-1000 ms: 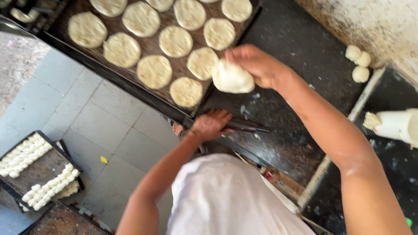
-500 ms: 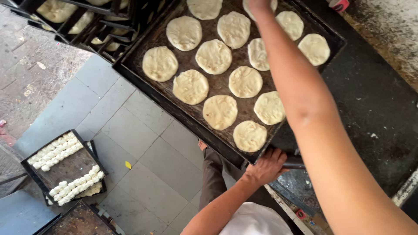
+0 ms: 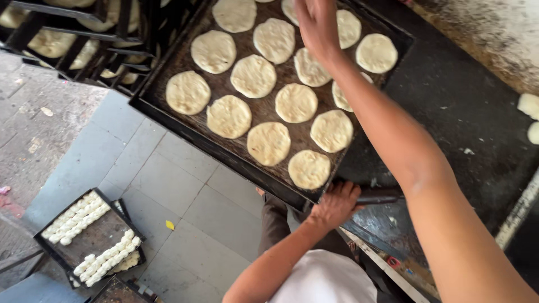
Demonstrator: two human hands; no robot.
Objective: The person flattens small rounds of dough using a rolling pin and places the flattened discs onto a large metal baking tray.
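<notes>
A dark baking tray [image 3: 168, 115] lies on the black counter [image 3: 471, 129] and holds several flat round dough discs [image 3: 268, 143]. My right hand [image 3: 317, 25] reaches over the tray's far rows, palm down above the discs. Its fingertips are cut off by the top edge, so I cannot tell if it holds dough. My left hand [image 3: 336, 205] rests at the counter's near edge, just below the tray's near corner. Its fingers curl around a dark bar-shaped tool [image 3: 382, 196] lying there.
A rack [image 3: 67, 39] with more trays of dough stands at the top left. On the tiled floor sit dark trays [image 3: 98, 238] with rows of small white dough pieces. Two dough lumps [image 3: 530, 106] lie at the counter's right edge.
My right hand carried a dough ball from the tray's near corner out over the far rows; the ball is no longer visible. The view has shifted towards the tray. My left hand stays at the counter edge.
</notes>
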